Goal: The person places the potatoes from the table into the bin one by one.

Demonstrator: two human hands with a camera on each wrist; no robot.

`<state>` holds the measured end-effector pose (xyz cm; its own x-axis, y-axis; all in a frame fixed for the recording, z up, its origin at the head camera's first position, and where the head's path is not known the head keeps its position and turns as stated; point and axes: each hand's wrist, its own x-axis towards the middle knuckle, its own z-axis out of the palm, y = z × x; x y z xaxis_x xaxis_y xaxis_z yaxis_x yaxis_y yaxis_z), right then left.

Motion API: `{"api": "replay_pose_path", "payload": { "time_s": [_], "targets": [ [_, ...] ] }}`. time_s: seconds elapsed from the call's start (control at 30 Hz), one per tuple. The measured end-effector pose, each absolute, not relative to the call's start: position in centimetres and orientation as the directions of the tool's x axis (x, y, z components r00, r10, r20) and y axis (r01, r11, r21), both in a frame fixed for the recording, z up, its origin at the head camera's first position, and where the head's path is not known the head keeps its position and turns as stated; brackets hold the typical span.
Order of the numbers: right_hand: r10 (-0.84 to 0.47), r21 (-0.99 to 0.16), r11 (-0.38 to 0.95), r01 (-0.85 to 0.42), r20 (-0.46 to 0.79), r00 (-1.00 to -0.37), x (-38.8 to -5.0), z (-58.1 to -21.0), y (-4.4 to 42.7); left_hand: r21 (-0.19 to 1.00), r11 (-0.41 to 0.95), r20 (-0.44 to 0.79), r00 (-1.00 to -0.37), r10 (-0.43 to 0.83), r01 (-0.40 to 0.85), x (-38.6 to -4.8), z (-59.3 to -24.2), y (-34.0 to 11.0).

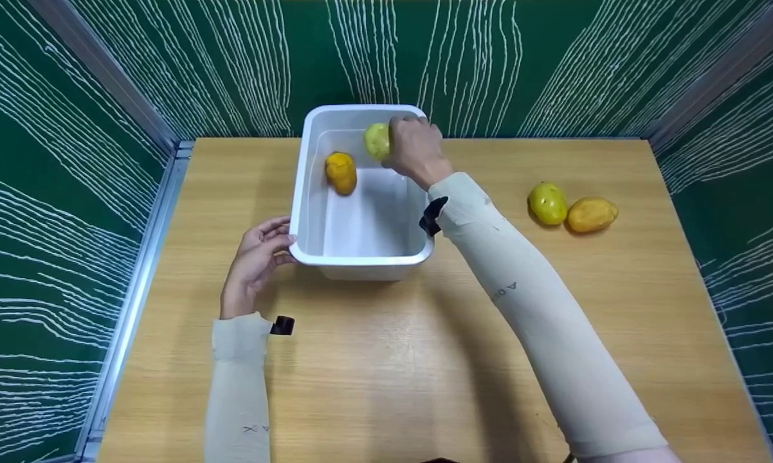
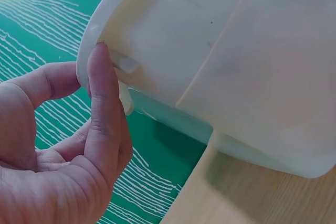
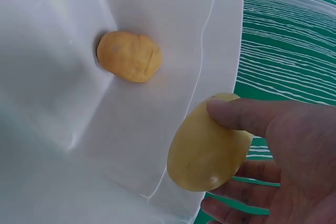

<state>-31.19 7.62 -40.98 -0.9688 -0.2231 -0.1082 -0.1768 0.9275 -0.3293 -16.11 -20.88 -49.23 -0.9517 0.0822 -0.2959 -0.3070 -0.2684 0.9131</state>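
Note:
A white plastic tub (image 1: 361, 261) stands at the back of the table. My left hand (image 1: 253, 263) pinches its near left corner, and in the left wrist view the fingers (image 2: 102, 93) and thumb lie on either side of the rim. Over the far right part of the tub, my right hand (image 1: 418, 146) grips a yellow-green mango (image 1: 377, 141), thumb on one side and fingers beneath in the right wrist view. An orange-yellow mango (image 1: 341, 173) lies inside the tub near its left wall, apart from the held mango (image 3: 207, 148).
To the right of the tub, a green-yellow mango (image 1: 547, 203) and a yellow mango (image 1: 592, 214) lie side by side on the wooden table (image 1: 373, 360). Green walls (image 1: 476, 64) with white wavy lines enclose the table behind and at both sides.

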Motion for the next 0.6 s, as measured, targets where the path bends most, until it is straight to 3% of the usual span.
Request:
{"api": "replay_pose_path", "payload": {
  "time_s": [0.6],
  "targets": [
    [-0.225,-0.360,0.917,-0.172,-0.111,-0.968,-32.3,-42.3,6.6,0.920,-0.245,-0.297,-0.952,0.070,-0.306,-16.1,-49.1,-20.7]
  ]
}}
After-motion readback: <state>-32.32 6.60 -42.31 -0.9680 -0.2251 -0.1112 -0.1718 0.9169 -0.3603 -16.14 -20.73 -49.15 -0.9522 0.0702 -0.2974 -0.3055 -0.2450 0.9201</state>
